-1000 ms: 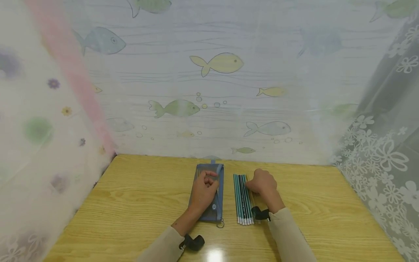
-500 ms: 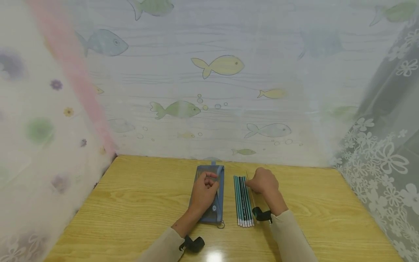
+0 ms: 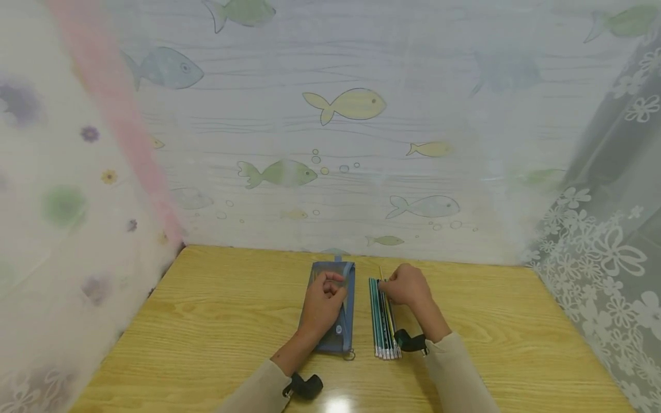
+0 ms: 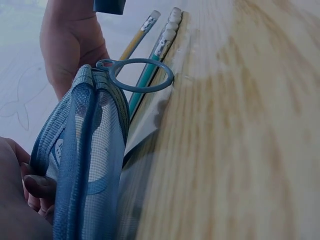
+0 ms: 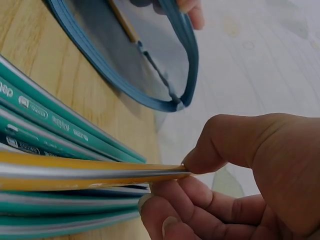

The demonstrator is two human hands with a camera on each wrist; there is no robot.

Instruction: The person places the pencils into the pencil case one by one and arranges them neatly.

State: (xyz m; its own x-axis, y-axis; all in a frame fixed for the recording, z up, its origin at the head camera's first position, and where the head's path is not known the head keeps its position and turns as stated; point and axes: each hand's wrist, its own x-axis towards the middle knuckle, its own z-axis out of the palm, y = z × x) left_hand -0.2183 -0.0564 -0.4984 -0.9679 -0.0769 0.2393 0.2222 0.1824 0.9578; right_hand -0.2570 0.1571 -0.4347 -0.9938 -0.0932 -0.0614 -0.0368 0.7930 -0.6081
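Observation:
A blue mesh zip pencil case (image 3: 349, 310) lies on the wooden table, with a ring (image 4: 145, 75) at its near end. My left hand (image 3: 322, 301) grips the case by its upper side, thumb and fingers curled at it, and its mouth gapes in the right wrist view. A yellow strip, perhaps a pencil, shows inside (image 5: 124, 20). To the right lies a row of teal and dark pencils (image 3: 378, 318), white erasers toward me. My right hand (image 3: 408, 287) pinches a yellow pencil (image 5: 95, 171) near its far end, lifted slightly above the row.
Black wrist-camera mounts (image 3: 307, 385) sit at both cuffs. A fish-patterned curtain (image 3: 341, 143) hangs behind the table's far edge. Flowered cloth (image 3: 67, 172) bounds the left side, and a lace-like curtain (image 3: 604, 252) the right.
My right hand has shifted left with the yellow pencil, from beside the row to over it. My left hand keeps its place on the pencil case.

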